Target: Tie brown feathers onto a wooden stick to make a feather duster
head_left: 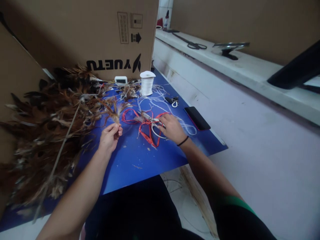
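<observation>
My left hand is closed in a pinch on the base of a small brown feather tuft, whose tips fan upward. On the right, my right hand, with a black band at the wrist, has its fingers closed at the handles of a pair of metal scissors. The blades point away to the left. Beneath and around the scissors lie loops of red cord on the blue table. A bit of grey-brown fluff sits by the blades.
A large pile of brown feathers covers the table's left side. Behind are a white spool, loose white string and a small white display. A phone lies near the right edge, below a white ledge. A cardboard box stands behind.
</observation>
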